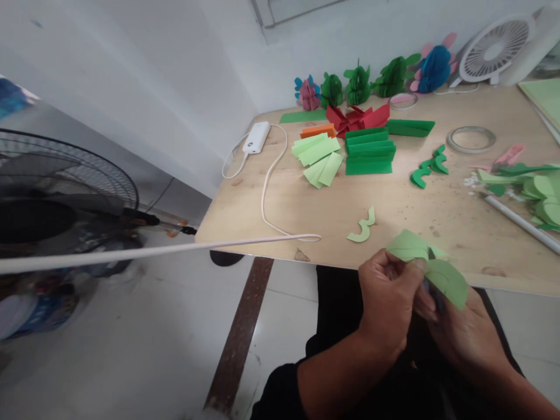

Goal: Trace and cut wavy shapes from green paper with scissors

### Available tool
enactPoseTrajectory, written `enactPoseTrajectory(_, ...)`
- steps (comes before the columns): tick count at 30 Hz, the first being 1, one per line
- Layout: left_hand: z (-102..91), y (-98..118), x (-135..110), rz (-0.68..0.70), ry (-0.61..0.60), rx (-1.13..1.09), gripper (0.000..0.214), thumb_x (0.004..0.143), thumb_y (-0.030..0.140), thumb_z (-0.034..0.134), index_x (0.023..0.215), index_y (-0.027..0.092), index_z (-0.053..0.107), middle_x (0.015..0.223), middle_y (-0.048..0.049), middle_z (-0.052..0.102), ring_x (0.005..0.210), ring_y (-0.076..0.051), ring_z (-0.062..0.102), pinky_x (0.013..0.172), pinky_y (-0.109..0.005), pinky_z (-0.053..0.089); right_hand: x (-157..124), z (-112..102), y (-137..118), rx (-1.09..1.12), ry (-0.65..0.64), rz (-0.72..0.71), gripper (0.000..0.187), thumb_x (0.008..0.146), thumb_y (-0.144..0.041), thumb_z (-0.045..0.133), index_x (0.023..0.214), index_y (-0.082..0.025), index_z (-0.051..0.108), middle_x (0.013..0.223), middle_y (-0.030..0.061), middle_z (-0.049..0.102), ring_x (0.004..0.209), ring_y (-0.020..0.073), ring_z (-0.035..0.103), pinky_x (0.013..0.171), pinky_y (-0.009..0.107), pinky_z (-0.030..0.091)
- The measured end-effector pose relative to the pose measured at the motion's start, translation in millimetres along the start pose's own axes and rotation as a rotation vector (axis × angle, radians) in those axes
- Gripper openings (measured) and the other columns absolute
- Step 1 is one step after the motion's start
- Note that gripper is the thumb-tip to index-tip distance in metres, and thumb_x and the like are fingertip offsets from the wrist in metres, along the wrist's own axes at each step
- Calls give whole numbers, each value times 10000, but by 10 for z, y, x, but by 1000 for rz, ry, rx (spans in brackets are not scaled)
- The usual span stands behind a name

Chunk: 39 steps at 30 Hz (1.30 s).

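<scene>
My left hand [387, 294] pinches a folded piece of light green paper [448, 279] between thumb and fingers, just over the table's front edge. A curved line is drawn on the paper, and part of it is cut apart. My right hand [466, 326] is closed around a pair of scissors [438, 300] below the paper. Only dark bits of the scissors show; the paper and my fingers hide the rest. On the table to the left of my hands lies a wavy light green paper offcut [363, 226].
Light green strips [317, 153], folded green papers [370, 153] and red papers [356, 119] lie further back. Paper figures [359, 86] and a small white fan [494, 52] line the wall. A white cable [266, 186] crosses the left side; a tape roll [471, 140] lies right.
</scene>
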<state>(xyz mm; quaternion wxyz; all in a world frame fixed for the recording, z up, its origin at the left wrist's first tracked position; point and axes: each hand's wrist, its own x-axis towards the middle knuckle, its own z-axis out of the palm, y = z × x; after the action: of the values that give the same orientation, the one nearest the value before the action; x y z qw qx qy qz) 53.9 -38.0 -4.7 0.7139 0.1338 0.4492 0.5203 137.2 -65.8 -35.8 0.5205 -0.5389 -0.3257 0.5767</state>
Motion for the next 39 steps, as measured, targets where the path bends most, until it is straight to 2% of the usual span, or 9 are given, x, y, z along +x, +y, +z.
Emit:
enactPoseTrajectory(14,-2,35,-14,10,5,3,181,650,233,756,612,146,602,569,-1,622,470,-69,542,468,-165,456,-21,-49,-37,-113,0,-9,462,835,-541,612,529,-235,451,503,-37,384,481,114,342,443,279,316)
enactPoseTrajectory(21,-44,18,17,25,28,36,198,630,256,769,610,147,605,577,3,605,530,-82,537,539,-188,450,-11,-61,-129,-344,24,-17,439,832,-508,583,513,-239,446,480,-28,402,448,111,331,403,272,267)
enactPoseTrajectory(26,-84,-13,44,41,15,48,187,633,263,765,640,139,626,599,5,600,560,-82,519,599,-210,434,-23,-105,-77,-341,62,3,408,821,-474,596,523,-245,436,500,-32,380,471,118,312,411,276,279)
enactPoseTrajectory(33,-98,4,47,39,4,45,183,628,252,749,625,143,602,628,-3,600,586,-87,522,624,-222,424,-42,-132,-30,-268,50,114,420,787,-515,622,540,-231,435,504,-46,360,484,99,308,441,256,288)
enactPoseTrajectory(39,-117,13,45,58,0,64,170,644,242,743,636,143,605,634,-4,600,610,-95,529,653,-239,435,-26,-127,-16,-225,52,141,446,760,-535,667,550,-220,431,525,-49,368,500,89,313,442,235,293)
